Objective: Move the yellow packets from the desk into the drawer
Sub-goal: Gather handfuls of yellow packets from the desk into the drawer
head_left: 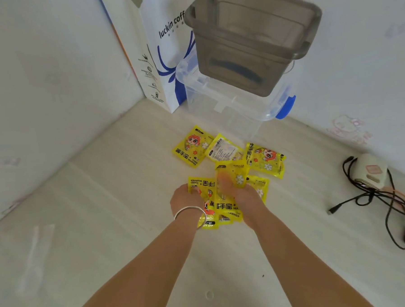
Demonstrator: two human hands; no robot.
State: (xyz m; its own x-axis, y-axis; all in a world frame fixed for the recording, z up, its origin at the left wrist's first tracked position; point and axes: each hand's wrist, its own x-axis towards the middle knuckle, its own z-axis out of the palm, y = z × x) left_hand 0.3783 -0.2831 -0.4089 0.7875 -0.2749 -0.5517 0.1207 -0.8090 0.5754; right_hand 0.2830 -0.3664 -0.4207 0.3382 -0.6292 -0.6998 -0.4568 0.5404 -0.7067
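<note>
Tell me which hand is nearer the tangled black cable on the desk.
Right. The right hand rests on the yellow packets, on the side toward the black cable, with bare desk between them. The left hand, with a bracelet at the wrist, sits farther away across the pile.

Two bare forearms with no sleeves rise from the bottom edge toward the middle of the frame. The left hand has a plain silver bangle round its wrist; the right hand wears no jewellery that shows
</note>
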